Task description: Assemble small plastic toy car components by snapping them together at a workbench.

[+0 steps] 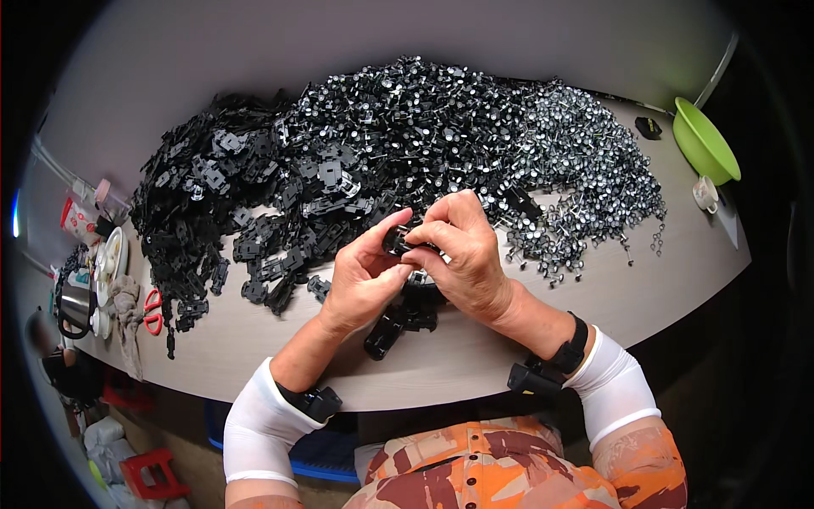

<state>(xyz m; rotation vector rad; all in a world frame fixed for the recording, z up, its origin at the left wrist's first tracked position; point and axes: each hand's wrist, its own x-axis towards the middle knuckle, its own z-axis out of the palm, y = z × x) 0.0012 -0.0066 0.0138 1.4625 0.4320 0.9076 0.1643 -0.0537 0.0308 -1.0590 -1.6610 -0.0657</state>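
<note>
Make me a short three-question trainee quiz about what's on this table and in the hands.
1. True or false: both hands grip one small black plastic part.
2. Which lies farther to the person's right: A, the heap of flat black plastic pieces, or B, the heap of shiny metal pins?
3. What colour is the round plastic bowl at the table's far right?

Key: 1 true; 2 B; 3 green.

Light tabletop [254, 339], curved near edge. Large heap of black plastic parts [254, 195] from 9 to 12 o'clock, merging into metal-pinned pieces [585, 161] toward 2 o'clock. Green bowl [704, 140] and white cup [705, 193] at 2 o'clock. Red scissors [153, 310], grey cloth [127, 314], white dish [108, 259] at 9 o'clock.
</note>
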